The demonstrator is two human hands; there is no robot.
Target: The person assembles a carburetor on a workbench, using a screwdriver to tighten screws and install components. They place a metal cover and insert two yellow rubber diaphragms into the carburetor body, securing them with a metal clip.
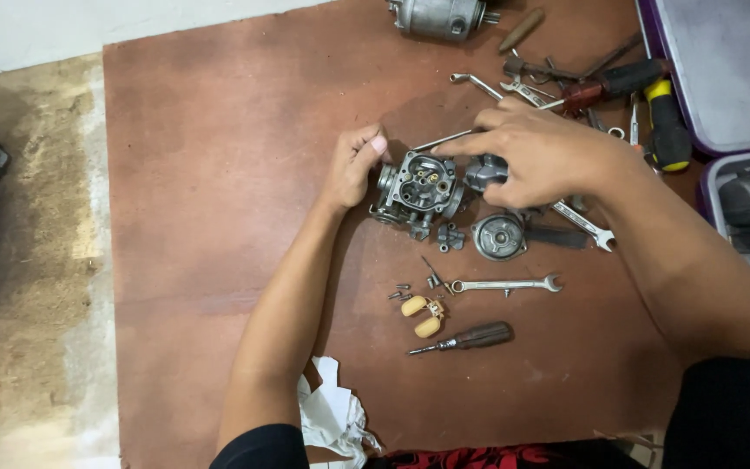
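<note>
Both hands are on the job: left hand (356, 165) pinches the carburetor body (418, 187) by its left edge, mid-worktop (219, 174), right hand (536, 152) curled over a dark cap (485, 170) at its right side. Near-side first, I'd watch the loose screws (399, 291), yellow float (423, 314) and screwdriver (470, 337). Keep the body steady, open face up; farther back the wrenches (523, 87) sit handy.

Workshop, wrenches (505, 284), screwdriver (466, 338), carburetor (418, 189)
</note>
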